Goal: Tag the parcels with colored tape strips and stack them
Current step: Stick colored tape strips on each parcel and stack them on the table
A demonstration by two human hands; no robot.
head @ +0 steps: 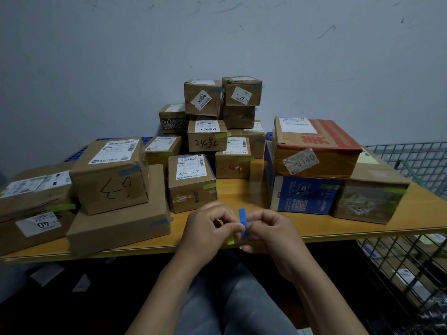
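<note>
I see both hands close together, just in front of the table's [338, 232] front edge. My left hand [210, 228] and right hand [268, 232] have curled fingers, and both pinch a blue tape strip [242, 220] that stands up between them. A green tape strip [231, 241] pokes out under the left fingers; I cannot tell how it is held.

Parcels fill most of the table. Right behind the hands is the box marked 4-3 [191, 182], with a green strip on its corner. To the left lies a flat box [121, 226] that hangs over the front edge, with a big box [108, 175] on top of it. To the right stands a blue printed box [304, 194] with a red-topped box [314, 146] on it. A tall pile of small boxes [208, 135] stands at the back by the wall.

There is bare table between the box marked 4-3 and the blue printed box. A wire cage [411, 165] stands past the table's right end.
</note>
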